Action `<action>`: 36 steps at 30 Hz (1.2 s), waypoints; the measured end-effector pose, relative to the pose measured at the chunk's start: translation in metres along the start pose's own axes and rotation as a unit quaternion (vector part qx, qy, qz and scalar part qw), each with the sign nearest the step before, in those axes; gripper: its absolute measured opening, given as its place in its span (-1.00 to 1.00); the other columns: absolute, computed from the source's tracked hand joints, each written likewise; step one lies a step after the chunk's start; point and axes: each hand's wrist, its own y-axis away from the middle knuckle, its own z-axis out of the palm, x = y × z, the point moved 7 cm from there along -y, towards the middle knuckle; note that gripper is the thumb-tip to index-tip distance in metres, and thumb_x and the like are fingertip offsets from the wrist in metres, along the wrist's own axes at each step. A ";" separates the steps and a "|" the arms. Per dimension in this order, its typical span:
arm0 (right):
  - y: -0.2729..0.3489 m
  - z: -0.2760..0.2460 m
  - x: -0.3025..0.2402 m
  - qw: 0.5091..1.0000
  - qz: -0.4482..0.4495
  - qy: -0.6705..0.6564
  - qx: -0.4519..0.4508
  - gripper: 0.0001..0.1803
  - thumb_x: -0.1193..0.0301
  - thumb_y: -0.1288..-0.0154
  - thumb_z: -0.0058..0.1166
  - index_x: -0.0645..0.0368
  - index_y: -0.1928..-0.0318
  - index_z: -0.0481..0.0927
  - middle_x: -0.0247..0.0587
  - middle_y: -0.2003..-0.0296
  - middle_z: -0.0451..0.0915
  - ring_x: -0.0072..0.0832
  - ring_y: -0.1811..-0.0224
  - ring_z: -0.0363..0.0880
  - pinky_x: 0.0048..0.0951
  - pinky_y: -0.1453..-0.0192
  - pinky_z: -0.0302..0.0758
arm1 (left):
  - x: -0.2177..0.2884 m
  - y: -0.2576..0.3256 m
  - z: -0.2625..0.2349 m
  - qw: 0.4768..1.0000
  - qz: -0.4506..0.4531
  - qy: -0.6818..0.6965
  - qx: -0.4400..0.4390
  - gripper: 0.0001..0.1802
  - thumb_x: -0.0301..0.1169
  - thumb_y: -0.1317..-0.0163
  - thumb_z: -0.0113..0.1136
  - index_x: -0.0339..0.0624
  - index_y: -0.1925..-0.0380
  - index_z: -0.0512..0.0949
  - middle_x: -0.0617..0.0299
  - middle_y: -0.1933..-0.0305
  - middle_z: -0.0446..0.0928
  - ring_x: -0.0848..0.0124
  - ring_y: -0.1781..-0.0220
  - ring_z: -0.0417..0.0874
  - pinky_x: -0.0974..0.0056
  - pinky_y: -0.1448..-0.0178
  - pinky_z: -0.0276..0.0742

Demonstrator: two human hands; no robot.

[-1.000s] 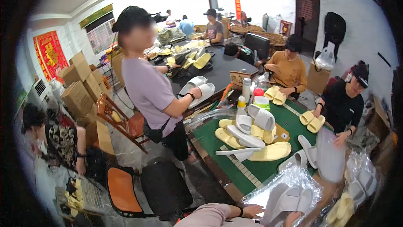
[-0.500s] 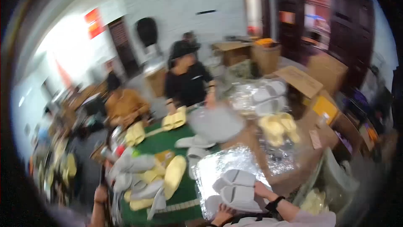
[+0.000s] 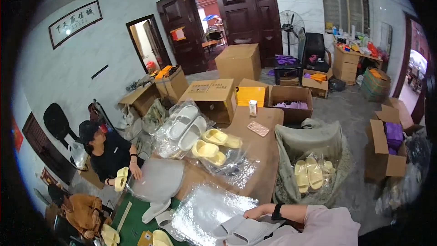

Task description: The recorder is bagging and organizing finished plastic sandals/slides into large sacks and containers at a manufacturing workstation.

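Observation:
At the lower edge, my right hand (image 3: 256, 212), with a black band on the wrist, is closed on the back edge of a grey slipper (image 3: 249, 231). A second grey slipper (image 3: 227, 225) lies against it on the left. Both sit at the near edge of a shiny pile of clear plastic bags (image 3: 200, 205). Loose grey slippers (image 3: 156, 210) lie left of the bags, on the green tabletop (image 3: 129, 216). My left hand is out of the picture.
Bagged grey slippers (image 3: 186, 128) and yellow slippers (image 3: 214, 146) stand beyond the bags, near a phone (image 3: 258, 128) and a small white box (image 3: 253, 107). A sack (image 3: 309, 137) on the right holds yellow slippers. Across the table, a person in black (image 3: 111, 157) holds a yellow slipper.
My view has swung right, bringing the doors, fan and right-hand cartons into sight. My left hand has left the picture. My right hand stays on the grey slippers.

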 end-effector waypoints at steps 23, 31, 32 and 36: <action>0.034 0.019 0.077 0.982 0.093 -0.167 0.003 -0.75 0.31 -0.25 -0.04 0.26 0.23 0.50 -0.45 0.34 0.48 -0.65 0.36 0.37 -0.52 0.28 0.40 | 0.071 -0.096 -0.059 0.981 -0.136 0.141 0.012 -0.72 -0.44 -0.17 -0.07 -0.33 0.20 0.53 -0.10 0.18 0.56 -0.03 0.11 0.53 0.09 0.03 0.43; 0.028 -0.017 0.051 0.979 0.138 -0.029 0.148 -0.68 0.34 -0.25 -0.06 0.31 0.10 0.53 -0.23 0.16 0.56 -0.49 0.21 0.42 -0.41 0.08 0.38 | 0.020 -0.043 -0.074 0.969 -0.171 0.174 0.021 -0.67 -0.47 -0.27 -0.17 -0.44 0.08 0.47 -0.21 0.13 0.53 -0.04 0.07 0.53 0.13 0.00 0.42; 0.028 -0.019 0.056 0.980 0.139 0.001 0.142 -0.67 0.34 -0.26 -0.06 0.32 0.09 0.53 -0.20 0.14 0.57 -0.49 0.17 0.43 -0.41 0.05 0.37 | 0.021 -0.044 -0.073 0.969 -0.181 0.167 0.020 -0.66 -0.45 -0.30 -0.18 -0.43 0.06 0.46 -0.22 0.12 0.53 -0.02 0.06 0.54 0.15 -0.01 0.42; 0.020 -0.020 0.050 0.986 0.085 -0.014 0.140 -0.67 0.34 -0.24 -0.01 0.34 0.11 0.55 -0.24 0.22 0.61 -0.48 0.20 0.46 -0.38 0.08 0.40 | 0.022 -0.039 -0.081 0.929 -0.247 0.251 0.113 -0.65 -0.43 -0.32 -0.18 -0.41 0.02 0.45 -0.19 0.10 0.53 0.03 0.04 0.54 0.17 -0.03 0.42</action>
